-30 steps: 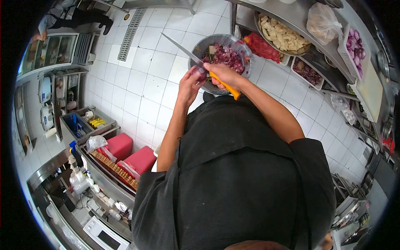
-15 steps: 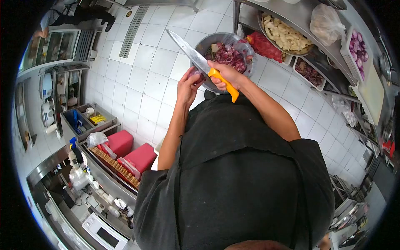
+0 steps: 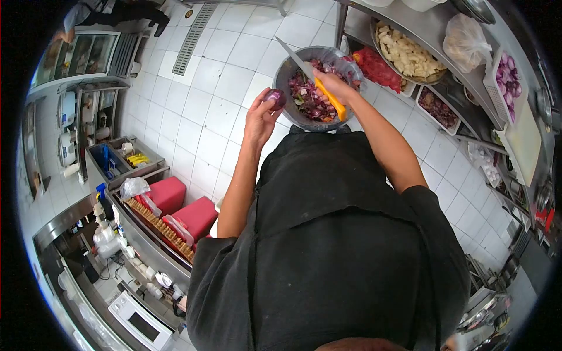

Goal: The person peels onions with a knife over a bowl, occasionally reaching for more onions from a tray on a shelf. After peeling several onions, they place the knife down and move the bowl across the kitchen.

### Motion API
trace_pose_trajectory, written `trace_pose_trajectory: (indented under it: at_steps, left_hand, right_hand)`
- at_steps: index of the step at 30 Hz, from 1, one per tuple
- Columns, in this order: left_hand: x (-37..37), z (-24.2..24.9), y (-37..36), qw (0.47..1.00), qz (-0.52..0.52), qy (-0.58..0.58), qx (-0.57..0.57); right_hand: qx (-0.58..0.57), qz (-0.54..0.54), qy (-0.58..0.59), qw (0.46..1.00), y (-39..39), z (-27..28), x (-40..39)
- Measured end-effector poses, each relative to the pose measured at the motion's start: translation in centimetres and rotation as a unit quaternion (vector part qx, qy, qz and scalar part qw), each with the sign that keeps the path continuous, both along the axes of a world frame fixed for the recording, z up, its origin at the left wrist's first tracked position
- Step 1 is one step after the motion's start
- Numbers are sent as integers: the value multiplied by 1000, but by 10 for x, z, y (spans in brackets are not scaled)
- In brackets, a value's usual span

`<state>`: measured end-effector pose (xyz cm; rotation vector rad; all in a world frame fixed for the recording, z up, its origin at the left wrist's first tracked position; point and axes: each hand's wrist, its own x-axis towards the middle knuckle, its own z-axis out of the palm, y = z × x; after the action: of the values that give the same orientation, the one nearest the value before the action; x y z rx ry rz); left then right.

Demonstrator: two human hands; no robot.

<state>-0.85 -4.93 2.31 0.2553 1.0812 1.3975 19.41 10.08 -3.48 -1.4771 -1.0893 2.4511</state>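
Between the fingers of my left hand (image 3: 261, 119) is a red onion (image 3: 275, 99), held up just left of the bin. My right hand (image 3: 332, 86) grips a large kitchen knife by its yellow handle (image 3: 331, 100). The knife's blade (image 3: 294, 57) points up and left, across the bin's opening. Below the knife stands a round grey bin (image 3: 287, 104) with a plastic liner, holding purple onion skins and scraps (image 3: 313, 98).
At right, a metal shelf unit carries a bowl of pale peeled pieces (image 3: 404, 50), a white basket of red onions (image 3: 508, 79) and a tray of dark red pieces (image 3: 438, 109). A red net sack (image 3: 374, 67) lies beside the bin. Another person (image 3: 117, 14) stands far left.
My hands have moved apart. The knife has shifted right, away from the onion and over the bin. My left hand has turned, showing more of the onion.
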Motion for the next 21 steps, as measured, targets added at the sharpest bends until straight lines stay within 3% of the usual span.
trace_pose_trajectory:
  at_steps: [7, 10, 13, 18, 21]
  left_hand:
    - [11, -11, 15, 998, 41, -9, -44]
    - [2, -29, 22, 997, -28, -43, -61]
    - [7, -38, 26, 993, -4, -91, -81]
    - [23, -23, 26, 996, 38, -37, -78]
    - [19, -30, 24, 994, 36, -61, -82]
  right_hand:
    - [121, 36, -88, 988, -7, -13, -7]
    - [185, 19, -97, 978, -15, 0, -6]
    - [225, 29, -106, 968, -21, 11, -3]
    - [250, 91, -172, 949, -23, 23, -1]
    - [446, 164, -228, 850, -24, -11, -2]
